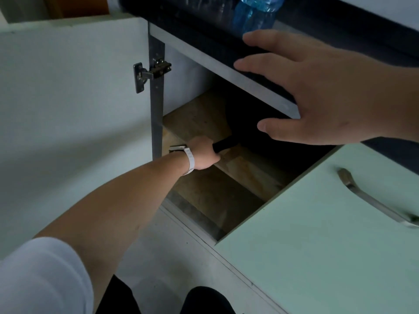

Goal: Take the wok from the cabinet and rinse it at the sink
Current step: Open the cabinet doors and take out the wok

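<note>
The black wok [260, 132] lies inside the open lower cabinet on a wooden shelf [199, 118]. Most of its bowl is lost in the dark under the counter. Its black handle [224, 143] sticks out toward me. My left hand [204, 154], with a white watch strap on the wrist, is closed around that handle. My right hand [322, 91] hovers with fingers spread near the dark counter edge [204, 26], above the cabinet opening, holding nothing.
The left cabinet door [68, 98] stands swung open, its metal hinge [149, 74] showing. A pale green shut door [328, 234] with a metal handle [371, 200] is at the right. A blue plastic bottle [254, 12] stands on the counter. My knees are at the bottom.
</note>
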The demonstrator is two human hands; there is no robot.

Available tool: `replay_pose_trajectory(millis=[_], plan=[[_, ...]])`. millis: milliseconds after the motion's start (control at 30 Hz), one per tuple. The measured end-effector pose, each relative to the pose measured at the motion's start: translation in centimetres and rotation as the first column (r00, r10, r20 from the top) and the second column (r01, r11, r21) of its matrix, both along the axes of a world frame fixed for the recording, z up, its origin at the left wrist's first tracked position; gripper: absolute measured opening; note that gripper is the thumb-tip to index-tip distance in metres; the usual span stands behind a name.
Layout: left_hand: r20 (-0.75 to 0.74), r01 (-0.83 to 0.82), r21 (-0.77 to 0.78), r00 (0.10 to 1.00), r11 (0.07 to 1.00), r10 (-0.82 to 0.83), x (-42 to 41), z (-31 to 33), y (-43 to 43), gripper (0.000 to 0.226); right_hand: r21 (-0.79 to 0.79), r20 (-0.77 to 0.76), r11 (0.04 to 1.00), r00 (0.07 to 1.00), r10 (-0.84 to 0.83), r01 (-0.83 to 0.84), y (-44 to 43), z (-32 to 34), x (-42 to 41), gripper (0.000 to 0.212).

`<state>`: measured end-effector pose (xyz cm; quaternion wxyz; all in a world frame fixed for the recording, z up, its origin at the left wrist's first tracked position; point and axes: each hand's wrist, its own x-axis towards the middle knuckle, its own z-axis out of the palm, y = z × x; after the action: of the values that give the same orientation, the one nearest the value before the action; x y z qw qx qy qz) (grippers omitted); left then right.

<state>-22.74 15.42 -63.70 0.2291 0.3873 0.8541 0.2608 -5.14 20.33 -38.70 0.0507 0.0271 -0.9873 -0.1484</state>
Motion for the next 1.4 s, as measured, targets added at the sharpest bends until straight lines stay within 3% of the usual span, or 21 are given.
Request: replay_pose_trajectory(millis=[167, 433, 767, 867, 933, 1000, 1067, 1167, 1267, 1400], plan=[[-0.054, -0.075, 0.016, 0.996, 0.997, 0.076, 1.2, -0.9, -2.7, 0.029, 0.01, 0.003, 1.0, 1.0, 0.008, -0.008, -0.1, 0.1, -0.1, 0.083], [-0.009, -0.12, 0.004, 0.993, 0.993, 0.12, 3.2, -0.9, -7.4, 0.026, 0.053, 0.034, 0.999, 0.999, -0.001, -0.001, -0.3, 0.3, -0.1, 0.087], [-0.087, -0.168, -0.06, 0.983, 0.984, 0.162, 6.3, 0.5, -12.1, 0.028, 0.128, 0.038, 0.989, 0.997, 0.063, -0.067, -0.6, 0.2, 0.2, 0.071], [-0.062, -0.205, -0.06, 0.978, 0.977, 0.201, 7.5, 0.4, -13.1, 0.028, 0.2, -0.122, 0.969, 0.977, 0.173, -0.147, -1.1, -0.6, 1.0, 0.057], [-0.045, -0.215, -0.06, 0.976, 0.975, 0.212, 8.3, 0.3, -13.5, 0.027, 0.012, -0.374, 0.976, 0.905, 0.205, -0.217, -2.1, -2.7, 2.2, 0.046], [-0.015, -0.226, -0.048, 0.974, 0.973, 0.226, 8.9, 0.3, -13.7, 0.026, -0.234, -0.489, 0.941, 0.866, 0.103, -0.244, -4.2, -6.6, 3.9, 0.039], [0.008, -0.246, -0.031, 0.969, 0.969, 0.246, 9.4, 0.3, -13.7, 0.025, -0.515, -0.404, 0.846, 0.91, -0.095, -0.14, -6.2, -11.5, 5.1, 0.034], [-0.005, -0.27, -0.026, 0.963, 0.962, 0.27, 10.0, 0.5, -13.5, 0.023, -0.849, -0.06, 0.503, 0.915, -0.398, 0.163, -7.6, -18.0, 5.2, 0.034], [-0.05, -0.253, -0.039, 0.967, 0.967, 0.251, 10.3, 0.6, -13.3, 0.022, -0.94, 0.162, 0.18, 0.842, -0.515, 0.291, -8.6, -22.5, 4.4, 0.038], [-0.104, -0.224, -0.051, 0.97, 0.973, 0.218, 10.7, 0.0, -13.1, 0.013, -0.93, 0.33, -0.325, 0.771, -0.545, 0.169, -8.7, -26.4, 2.3, 0.035]])
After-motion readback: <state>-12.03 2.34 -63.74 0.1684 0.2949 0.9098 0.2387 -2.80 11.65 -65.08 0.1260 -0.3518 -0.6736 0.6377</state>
